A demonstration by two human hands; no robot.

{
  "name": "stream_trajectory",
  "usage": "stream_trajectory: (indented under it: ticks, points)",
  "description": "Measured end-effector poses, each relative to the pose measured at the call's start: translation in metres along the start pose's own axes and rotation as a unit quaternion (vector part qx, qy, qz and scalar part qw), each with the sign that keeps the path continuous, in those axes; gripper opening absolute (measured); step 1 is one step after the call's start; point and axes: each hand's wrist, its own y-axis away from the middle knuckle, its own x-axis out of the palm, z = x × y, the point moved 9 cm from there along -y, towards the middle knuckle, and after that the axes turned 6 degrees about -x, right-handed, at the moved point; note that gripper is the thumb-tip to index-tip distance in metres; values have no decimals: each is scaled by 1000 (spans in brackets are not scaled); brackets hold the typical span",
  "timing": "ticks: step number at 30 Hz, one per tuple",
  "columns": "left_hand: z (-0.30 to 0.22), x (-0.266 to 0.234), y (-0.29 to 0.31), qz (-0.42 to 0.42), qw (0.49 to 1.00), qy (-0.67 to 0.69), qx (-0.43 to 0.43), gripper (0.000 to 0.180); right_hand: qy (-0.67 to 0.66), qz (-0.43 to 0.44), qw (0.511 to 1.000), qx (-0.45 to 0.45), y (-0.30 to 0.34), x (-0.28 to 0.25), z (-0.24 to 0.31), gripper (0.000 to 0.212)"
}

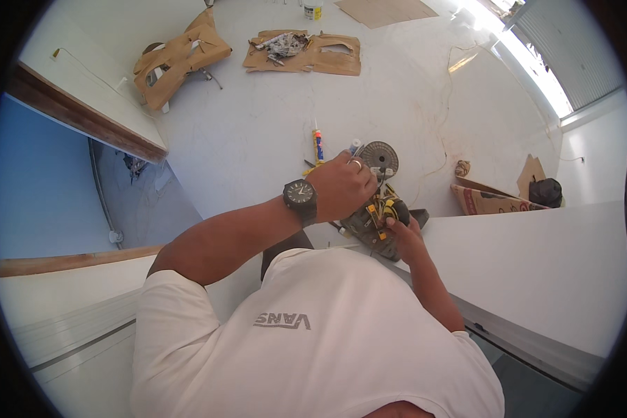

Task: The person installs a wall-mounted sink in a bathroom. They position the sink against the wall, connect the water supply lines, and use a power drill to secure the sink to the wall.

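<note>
White floor [258, 132]; cardboard scraps [306, 52] scattered.

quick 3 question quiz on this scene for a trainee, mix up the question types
1. True or false: the left hand wears a ring.
2. What does the right hand grip? A) the yellow and black power tool B) the glue tube C) a cardboard piece
3. Fill in: the wristwatch sits on the ___ wrist.

Key: 1 true; 2 A; 3 left
</note>
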Motion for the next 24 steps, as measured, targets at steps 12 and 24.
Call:
stream_trajectory:
  ticks: [12,24]
  points:
    - [236,21,3,-44,997,15,65,48,128,16,990,51,-175,194,91,63]
    - [315,160,-35,308,758,538,-204,58,217,58,967,120,-243,169,99,37]
